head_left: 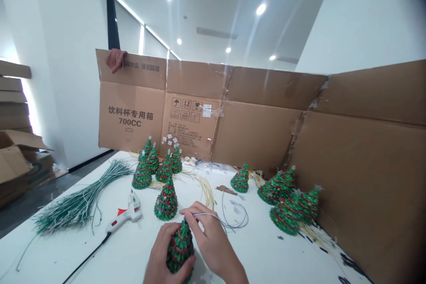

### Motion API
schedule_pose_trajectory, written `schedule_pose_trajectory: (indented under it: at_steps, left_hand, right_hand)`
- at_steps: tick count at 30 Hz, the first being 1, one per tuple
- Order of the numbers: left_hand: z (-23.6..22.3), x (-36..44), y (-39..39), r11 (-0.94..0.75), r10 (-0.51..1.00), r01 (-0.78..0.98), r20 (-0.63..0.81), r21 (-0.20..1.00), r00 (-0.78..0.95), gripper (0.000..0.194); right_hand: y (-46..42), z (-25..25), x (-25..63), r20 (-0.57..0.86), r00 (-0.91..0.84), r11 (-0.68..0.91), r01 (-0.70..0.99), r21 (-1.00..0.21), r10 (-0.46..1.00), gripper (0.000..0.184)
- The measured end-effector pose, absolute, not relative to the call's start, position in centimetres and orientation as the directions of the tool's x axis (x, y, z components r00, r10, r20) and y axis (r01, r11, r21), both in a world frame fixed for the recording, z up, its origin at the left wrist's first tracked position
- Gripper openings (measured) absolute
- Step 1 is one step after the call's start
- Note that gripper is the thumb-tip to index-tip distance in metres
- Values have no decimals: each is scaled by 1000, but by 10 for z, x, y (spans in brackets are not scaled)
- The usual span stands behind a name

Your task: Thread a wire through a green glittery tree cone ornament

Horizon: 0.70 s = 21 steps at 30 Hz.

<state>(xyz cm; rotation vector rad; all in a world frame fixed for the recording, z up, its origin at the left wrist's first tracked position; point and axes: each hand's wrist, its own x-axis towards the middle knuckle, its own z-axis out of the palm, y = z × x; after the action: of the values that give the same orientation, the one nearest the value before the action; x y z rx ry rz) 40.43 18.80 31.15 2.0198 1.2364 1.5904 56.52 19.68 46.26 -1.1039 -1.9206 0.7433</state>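
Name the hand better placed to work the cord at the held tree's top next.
Likely the right hand: its fingertips hold the cord close to the top of the tree, while the left hand is occupied gripping the tree's sides.

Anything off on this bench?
Mostly litter: black scraps strewn along the right edge of the table, and a ragged-looking brown scrap lying loose mid-table. They look like leftovers nobody cleared. What shows of the held tree looks undamaged, and I see no spill.
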Motion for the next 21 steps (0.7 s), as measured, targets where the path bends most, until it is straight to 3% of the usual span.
schedule_pose_trajectory:
  at_steps: [4, 9, 11, 15, 18, 21]
  left_hand:
    - [326, 396, 185, -549, 760, 443, 644, 709, -89, 49]
    - [379, 384, 191, -579, 673, 464, 714, 671, -192, 22]
    - [408, 385, 193, -614, 667, 442, 730, 653, -151, 11]
    - [457, 400, 194, -655, 723, 411, 684, 634, 98, 10]
    - [475, 414, 195, -679, 726, 422, 636, 601, 261, 14]
    - [478, 421, 198, -692, 718, 412, 629, 593, 298, 20]
  right_hand:
    - [201, 463, 569, 307, -317, 416, 373, -829, 897, 42]
    - [197, 465, 571, 297, -351, 415, 337, -845, 888, 41]
    - [196, 466, 570, 311, -355, 431, 340, -836, 882, 41]
    - [197, 463, 568, 357, -349, 475, 359, -803, 867, 36]
    - [198, 462, 569, 362, -340, 472, 339, -814, 868, 35]
    - [198, 459, 573, 370, -308, 465, 341, -817, 876, 35]
